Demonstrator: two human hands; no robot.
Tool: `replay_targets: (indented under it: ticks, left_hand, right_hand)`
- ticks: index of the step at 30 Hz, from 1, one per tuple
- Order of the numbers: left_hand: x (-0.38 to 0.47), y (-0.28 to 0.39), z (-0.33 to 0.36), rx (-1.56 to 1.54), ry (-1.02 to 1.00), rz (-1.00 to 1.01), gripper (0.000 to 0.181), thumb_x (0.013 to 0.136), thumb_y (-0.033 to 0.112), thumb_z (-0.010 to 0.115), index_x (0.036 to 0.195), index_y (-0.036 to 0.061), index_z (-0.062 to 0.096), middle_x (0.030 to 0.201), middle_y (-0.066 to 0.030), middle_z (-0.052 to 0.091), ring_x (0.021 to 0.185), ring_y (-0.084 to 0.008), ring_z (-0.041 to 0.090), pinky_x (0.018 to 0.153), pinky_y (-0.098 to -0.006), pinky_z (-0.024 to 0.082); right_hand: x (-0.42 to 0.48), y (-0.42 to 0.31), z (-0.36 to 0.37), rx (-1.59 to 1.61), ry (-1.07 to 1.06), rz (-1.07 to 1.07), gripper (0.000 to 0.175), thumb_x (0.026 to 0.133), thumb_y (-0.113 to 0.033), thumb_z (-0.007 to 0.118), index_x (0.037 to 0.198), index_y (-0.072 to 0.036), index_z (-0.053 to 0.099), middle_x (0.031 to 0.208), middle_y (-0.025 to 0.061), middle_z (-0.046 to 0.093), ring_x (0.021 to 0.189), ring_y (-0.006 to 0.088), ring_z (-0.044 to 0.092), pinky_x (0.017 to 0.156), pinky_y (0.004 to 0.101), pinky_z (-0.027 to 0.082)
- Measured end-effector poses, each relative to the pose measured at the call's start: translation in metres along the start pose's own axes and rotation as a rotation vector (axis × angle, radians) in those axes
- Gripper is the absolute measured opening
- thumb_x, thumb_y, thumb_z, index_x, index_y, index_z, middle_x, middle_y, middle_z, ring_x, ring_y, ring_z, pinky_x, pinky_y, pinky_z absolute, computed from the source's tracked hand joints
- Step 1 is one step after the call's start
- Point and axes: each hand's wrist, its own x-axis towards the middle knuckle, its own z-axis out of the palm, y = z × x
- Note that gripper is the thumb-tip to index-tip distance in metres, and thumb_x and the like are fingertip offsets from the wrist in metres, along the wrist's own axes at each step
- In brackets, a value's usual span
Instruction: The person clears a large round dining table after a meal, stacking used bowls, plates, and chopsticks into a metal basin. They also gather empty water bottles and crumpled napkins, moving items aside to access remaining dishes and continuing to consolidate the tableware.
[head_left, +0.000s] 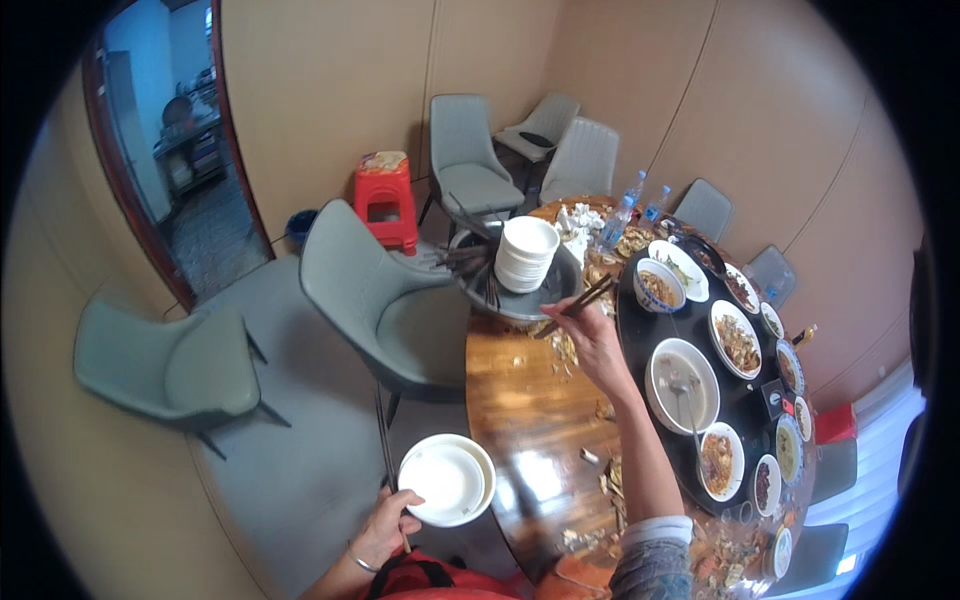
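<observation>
My left hand (386, 525) grips a few white bowls (442, 480), nested together, by their rim. Dark chopsticks (385, 442) stick out from the same hand. Over the table, my right hand (589, 337) holds another bunch of dark chopsticks (583, 301). Just beyond that hand, a large metal basin (517, 306) sits at the table's edge. A tall stack of white bowls (525, 259) stands inside it, and many chopsticks (469, 259) lean over its left rim.
On the wooden table (517, 420), a black turntable (637, 337) bears several dishes of leftover food and a soup bowl (682, 382) with a ladle. Food scraps, tissues (581, 221) and plastic bottles (616, 225) lie around. A grey chair (382, 300) and red stool (385, 199) stand left of the basin.
</observation>
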Motion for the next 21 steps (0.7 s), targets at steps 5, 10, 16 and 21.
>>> replay_targets:
  ticks: [5,10,16,21]
  left_hand:
    - [0.053,0.094,-0.01,0.14,-0.095,0.057,0.018,0.073,0.002,0.058,0.089,0.0043,0.051,0.067,0.0,0.046,0.043,-0.0058,0.033,0.037,-0.0213,0.02]
    - [0.084,0.163,-0.016,0.166,-0.14,-0.013,0.022,0.074,0.002,0.056,0.096,0.0027,0.051,0.069,0.0009,0.046,0.045,-0.0036,0.032,0.038,-0.0195,0.022]
    - [0.112,0.196,-0.022,0.097,-0.166,-0.086,0.021,0.075,-0.001,0.054,0.095,0.0008,0.054,0.066,0.0007,0.046,0.042,-0.0035,0.033,0.035,-0.0188,0.023]
    - [0.13,0.212,0.003,0.18,-0.213,-0.072,0.023,0.074,0.001,0.054,0.097,-0.0002,0.055,0.066,0.0011,0.047,0.042,-0.0028,0.032,0.036,-0.0182,0.024]
  right_hand:
    - [0.131,0.041,0.058,-0.156,0.011,-0.129,0.012,0.091,0.003,0.053,0.1,0.0,0.06,0.093,0.0052,0.064,0.091,0.0102,0.056,0.083,0.0244,0.044]
    - [0.22,0.111,0.095,-0.456,0.054,-0.079,0.011,0.087,0.001,0.053,0.097,-0.001,0.057,0.09,0.0206,0.062,0.083,0.0363,0.06,0.073,0.0345,0.048]
    - [0.265,0.177,0.094,-0.908,-0.032,-0.165,0.013,0.083,-0.003,0.051,0.093,-0.003,0.06,0.095,0.0166,0.063,0.092,0.0352,0.059,0.077,0.0402,0.048]
    - [0.263,0.174,0.097,-1.185,0.005,-0.431,0.029,0.077,0.001,0.051,0.105,-0.001,0.06,0.105,0.0162,0.062,0.103,0.0371,0.055,0.092,0.0388,0.043]
